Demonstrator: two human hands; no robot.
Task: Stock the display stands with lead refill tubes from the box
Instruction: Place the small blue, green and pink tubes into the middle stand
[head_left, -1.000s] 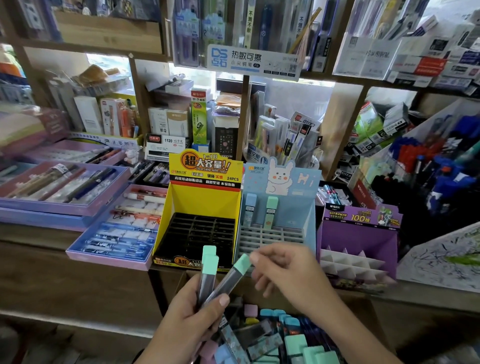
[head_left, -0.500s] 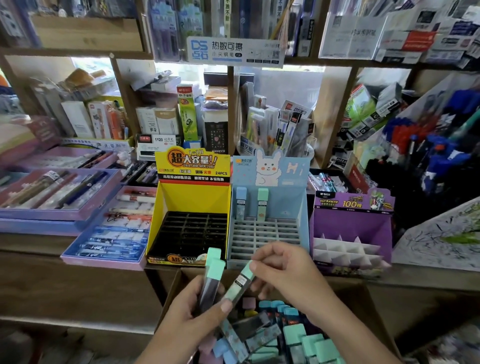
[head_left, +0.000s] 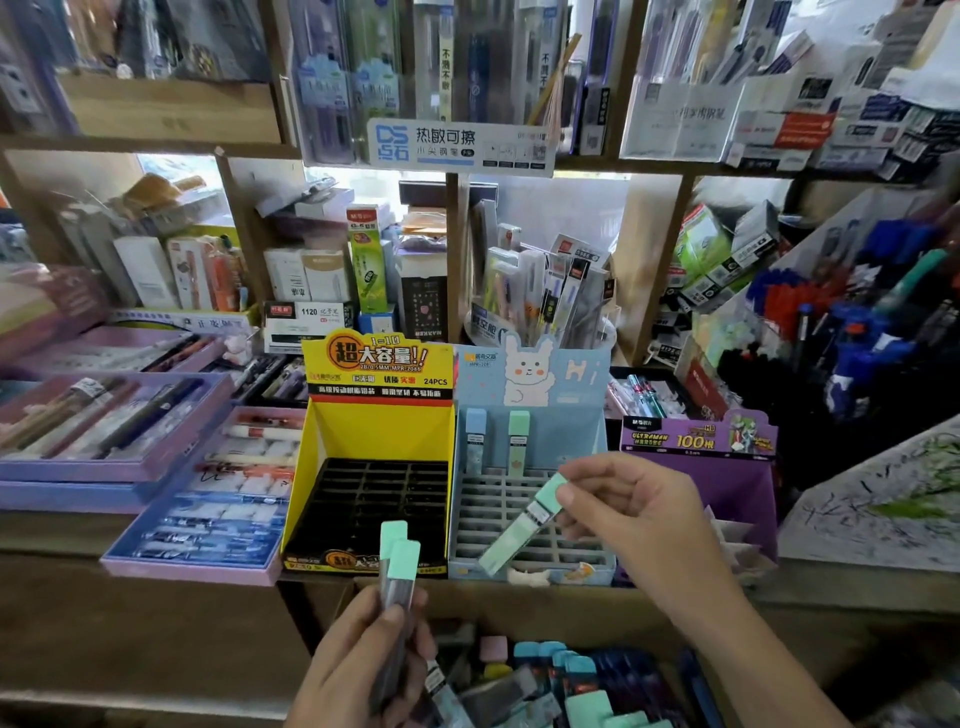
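**Carrying one mint-capped tube to the blue stand**

Holding a mint tube (head_left: 521, 527) by its cap end, the right hand (head_left: 631, 512) is now hovering over the grey grid of the blue stand (head_left: 530, 514). Half a second ago this tube was still down beside the left hand, so it is being lifted away and carried up and forward. Right fingers (head_left: 582, 475) are pinching the cap; the tube is tilting, lower end pointing down-left, not yet in any slot.

The left hand (head_left: 363, 660) is staying low in front of the bench (head_left: 130, 623), fingers closed around two spare tubes (head_left: 399, 566) with mint caps, held upright. It has barely moved.

The blue stand is already carrying two tubes in its back row, one blue-capped (head_left: 475, 436), one mint-capped (head_left: 518, 439). The yellow stand (head_left: 374, 483) beside it is showing empty black slots. The box (head_left: 561, 680) below is still holding many tubes.

Judgement: stocking is early; the next move is likely straightening the tube and dropping it into a back-row slot beside the mint one.
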